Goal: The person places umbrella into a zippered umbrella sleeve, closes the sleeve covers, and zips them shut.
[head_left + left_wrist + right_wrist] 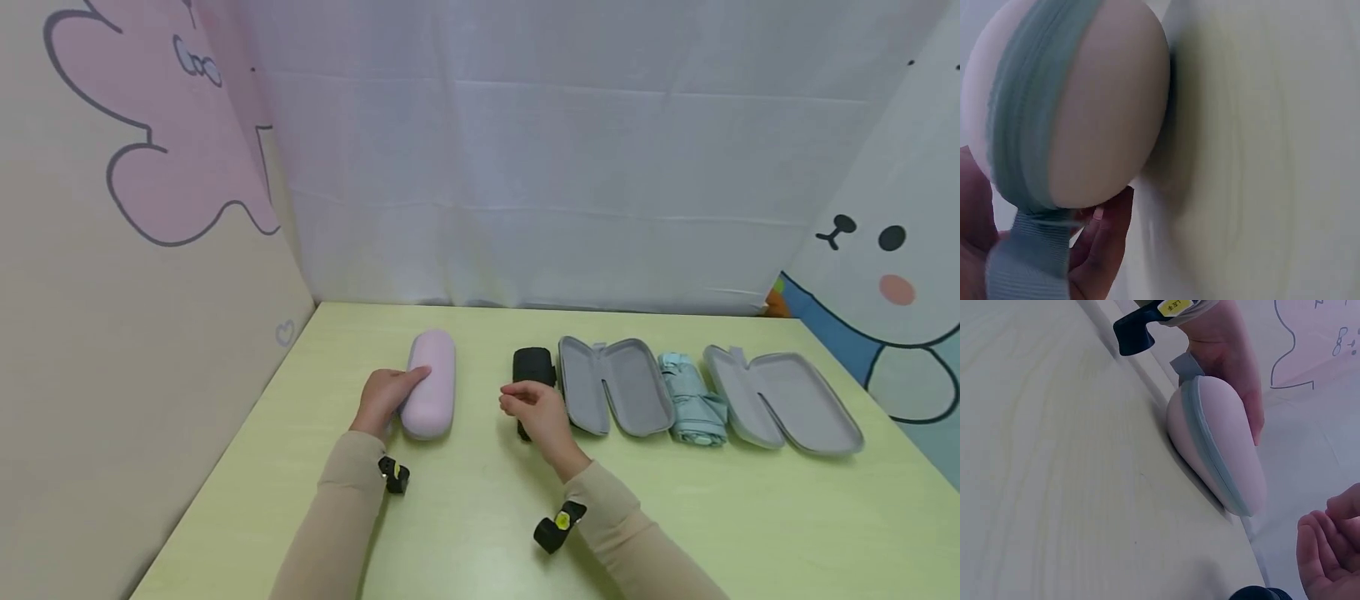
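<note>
A closed pink hard case [432, 392] lies lengthwise at the left of the table; my left hand [382, 397] holds it from its left side, thumb on top. The left wrist view has the rounded end of the case [1113, 106] close up, with a grey-green zip band and strap [1029, 256], and the left fingers [1107, 247] under it. My right hand [542, 419] hovers in front of a black rolled object [533, 364] and partly hides it. Its fingers are loosely bent, thumb near the fingertips, holding nothing; in the right wrist view this hand [1332, 547] is apart from the case [1225, 440].
Right of the black object stands an open case with a grey lining [637, 387]. Beside it lies a light teal folded umbrella [693, 404], then a second open grey-lined case [806, 404]. A white curtain [540, 167] hangs behind the table [465, 517].
</note>
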Motion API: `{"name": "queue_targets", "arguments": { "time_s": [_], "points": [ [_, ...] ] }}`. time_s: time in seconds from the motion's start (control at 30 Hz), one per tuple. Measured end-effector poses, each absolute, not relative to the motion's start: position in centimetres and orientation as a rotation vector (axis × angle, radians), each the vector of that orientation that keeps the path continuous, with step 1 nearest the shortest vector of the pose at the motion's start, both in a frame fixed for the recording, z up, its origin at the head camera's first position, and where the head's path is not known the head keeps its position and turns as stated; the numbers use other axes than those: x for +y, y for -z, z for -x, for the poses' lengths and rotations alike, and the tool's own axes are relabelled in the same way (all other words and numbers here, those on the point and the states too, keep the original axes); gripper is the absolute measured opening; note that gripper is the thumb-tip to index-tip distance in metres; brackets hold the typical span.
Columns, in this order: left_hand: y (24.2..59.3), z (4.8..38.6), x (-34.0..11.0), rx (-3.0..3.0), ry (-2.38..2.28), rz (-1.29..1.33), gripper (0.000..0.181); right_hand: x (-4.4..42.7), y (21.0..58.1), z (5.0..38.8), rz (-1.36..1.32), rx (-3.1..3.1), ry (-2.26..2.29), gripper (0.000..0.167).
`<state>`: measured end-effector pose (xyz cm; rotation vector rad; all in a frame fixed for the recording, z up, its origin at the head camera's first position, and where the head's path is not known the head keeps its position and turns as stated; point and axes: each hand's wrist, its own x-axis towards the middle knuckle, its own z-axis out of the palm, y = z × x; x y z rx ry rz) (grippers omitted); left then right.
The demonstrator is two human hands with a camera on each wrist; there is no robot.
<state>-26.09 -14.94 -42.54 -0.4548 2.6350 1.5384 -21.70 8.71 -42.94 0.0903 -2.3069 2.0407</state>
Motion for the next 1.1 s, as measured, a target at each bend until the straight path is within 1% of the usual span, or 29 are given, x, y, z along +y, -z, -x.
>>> {"name": "queue_targets", "arguments": {
  "time_s": [0.1,0.2,0.3,0.4,0.5,0.6,0.8,0.93,1.1],
  "points": [
    [41.8,25.6,-14.2,2.838,-1.345,0.42,0.057,9.6,42.7,21.7,-0.096,-2.335,-1.931,0.015],
    [41.3,25.2,-12.5,3.069,-1.238,0.319,0.048,10.6,42.5,21.6,-0.11,-2.351,-1.795,0.017],
    [41.0,24.9,-10.0,3.242,-1.203,0.099,0.039,11.7,42.4,21.6,-0.125,-2.35,-1.687,0.02],
    [40.7,24.7,-7.2,3.252,-1.211,-0.147,0.031,12.9,42.3,21.7,-0.081,-2.343,-1.637,0.023],
    [40.6,24.6,-4.6,3.181,-1.202,-0.253,0.029,14.3,42.3,21.8,-0.002,-2.344,-1.587,0.024],
    [40.8,24.7,-2.5,3.11,-1.16,-0.216,0.036,15.9,42.3,21.8,0.077,-2.338,-1.514,0.024],
    [41.8,25.6,0.2,3.005,-0.991,-0.043,0.057,19.2,42.2,21.7,0.2,-2.313,-1.314,0.028],
    [42.5,26.0,1.2,2.959,-0.944,0.035,0.062,21.4,42.3,21.2,0.291,-2.311,-1.184,0.031],
    [42.9,26.4,1.5,2.959,-0.908,0.028,0.064,23.6,42.6,21.0,0.404,-2.28,-1.18,0.032]
  ]
}}
